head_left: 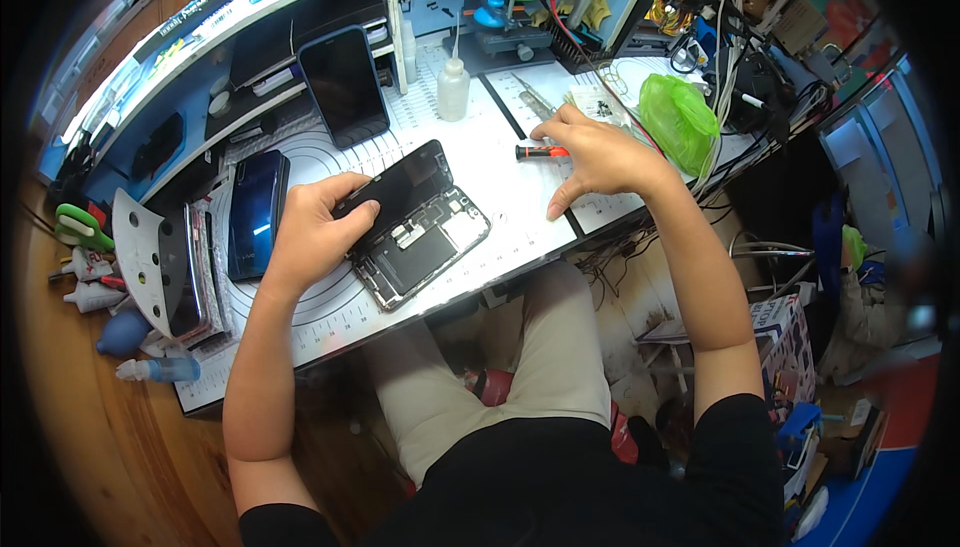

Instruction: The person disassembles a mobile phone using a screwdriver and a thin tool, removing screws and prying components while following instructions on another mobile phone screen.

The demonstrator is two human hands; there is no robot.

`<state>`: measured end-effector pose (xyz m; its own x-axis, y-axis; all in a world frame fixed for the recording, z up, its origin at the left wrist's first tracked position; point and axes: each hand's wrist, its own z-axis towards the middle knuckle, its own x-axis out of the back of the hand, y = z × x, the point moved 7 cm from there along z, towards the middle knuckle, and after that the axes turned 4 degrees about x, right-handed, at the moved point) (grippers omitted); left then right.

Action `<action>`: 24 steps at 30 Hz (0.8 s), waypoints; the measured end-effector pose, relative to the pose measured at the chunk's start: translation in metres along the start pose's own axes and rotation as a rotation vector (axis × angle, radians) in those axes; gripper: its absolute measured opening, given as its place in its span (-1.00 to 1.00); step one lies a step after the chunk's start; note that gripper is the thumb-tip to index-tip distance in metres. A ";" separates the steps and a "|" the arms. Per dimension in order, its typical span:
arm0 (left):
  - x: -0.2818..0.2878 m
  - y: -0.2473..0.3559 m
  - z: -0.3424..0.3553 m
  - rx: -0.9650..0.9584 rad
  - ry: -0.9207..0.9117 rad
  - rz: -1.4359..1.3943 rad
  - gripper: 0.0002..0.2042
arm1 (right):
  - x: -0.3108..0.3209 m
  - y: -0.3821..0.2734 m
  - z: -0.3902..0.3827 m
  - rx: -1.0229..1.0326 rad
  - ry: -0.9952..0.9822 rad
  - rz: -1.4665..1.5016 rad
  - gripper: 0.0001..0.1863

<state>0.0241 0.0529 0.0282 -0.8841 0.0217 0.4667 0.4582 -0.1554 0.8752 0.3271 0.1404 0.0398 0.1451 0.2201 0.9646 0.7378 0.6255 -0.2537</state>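
My left hand (322,227) grips an opened smartphone, its thumb and fingers on the lifted dark screen (405,187). The phone's body (425,247) lies beside the screen on the white mat, its battery and circuit boards bare. Over the mat's right part, my right hand (605,155) is open, thumb and index finger spread wide. A small red and black screwdriver (540,152) lies between those fingers, one end hidden by the hand; I see no firm grip on it. A slim pointed metal tool (535,97) lies just beyond.
A dark phone (343,87) leans upright at the back, beside a white dropper bottle (453,90). Another phone (257,215) lies left of my left hand. A green plastic bag (678,122) and cables are at the right. Shelving (245,47) borders the back left.
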 end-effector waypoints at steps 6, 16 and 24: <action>0.002 -0.002 -0.001 0.003 0.011 0.037 -0.75 | 0.021 0.018 -0.001 -0.024 0.227 0.486 -0.59; 0.001 0.003 -0.001 -0.017 0.013 0.045 -0.74 | 0.122 0.085 -0.046 -0.162 0.990 -0.175 -0.81; 0.002 0.005 0.000 -0.046 0.024 0.113 -0.73 | 0.069 0.072 -0.007 -0.107 0.731 -0.336 -0.72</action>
<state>0.0251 0.0516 0.0336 -0.8290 -0.0216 0.5588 0.5512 -0.2003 0.8100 0.3945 0.1956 0.0892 0.2717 -0.5345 0.8003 0.8721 0.4885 0.0302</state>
